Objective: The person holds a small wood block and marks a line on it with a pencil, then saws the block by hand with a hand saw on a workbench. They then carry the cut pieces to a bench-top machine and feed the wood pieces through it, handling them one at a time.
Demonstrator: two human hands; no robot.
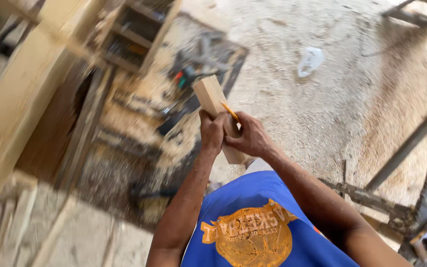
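Left hand clenched around the wooden block, fingers wrapped on its left face. Right hand also closed on the block, pinching an orange pencil against the wood, apparently tip-up; blur limits detail. Block held tilted above the sawdust-covered floor, in front of the blue shirt.

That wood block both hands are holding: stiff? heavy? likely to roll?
The wood block looks rigid: straight edges, no sag past the left hand. Probably light for its size, since it is held up with the right hand also pinching an orange pencil. Flat faces suggest it won't roll.
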